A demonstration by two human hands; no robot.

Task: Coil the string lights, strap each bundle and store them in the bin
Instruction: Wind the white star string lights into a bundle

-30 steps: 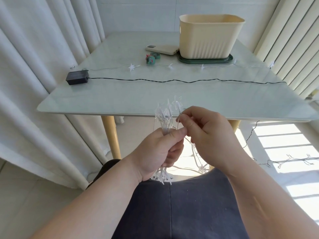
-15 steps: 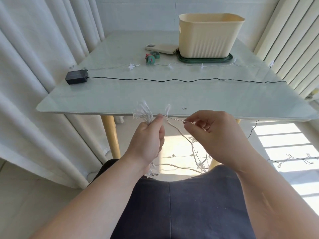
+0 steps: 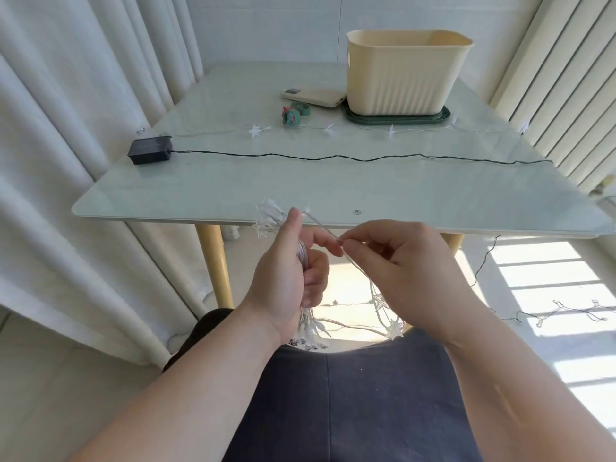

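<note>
My left hand [image 3: 286,278] grips a coiled bundle of clear star string lights [image 3: 268,216] just below the table's near edge; stars stick out above the thumb and below the palm. My right hand [image 3: 403,271] pinches the loose wire [image 3: 321,225] running from the bundle, close to my left fingertips. More of that strand [image 3: 383,311] hangs down to the floor between my hands. A cream bin [image 3: 405,73] stands on a green lid [image 3: 396,117] at the back of the table. Green straps [image 3: 295,113] lie left of it.
On the glass table [image 3: 233,181], a black battery box [image 3: 150,154] with a dark wire [image 3: 333,158] runs across it, and behind lies a second star strand [image 3: 328,129]. A phone [image 3: 313,96] lies by the bin. Curtains hang left, blinds right. More wire trails on the sunlit floor [image 3: 566,311].
My hands moved apart: the left carried the bundle up and left toward the table edge, while the right slid along the wire, drawing a short length taut between them.
</note>
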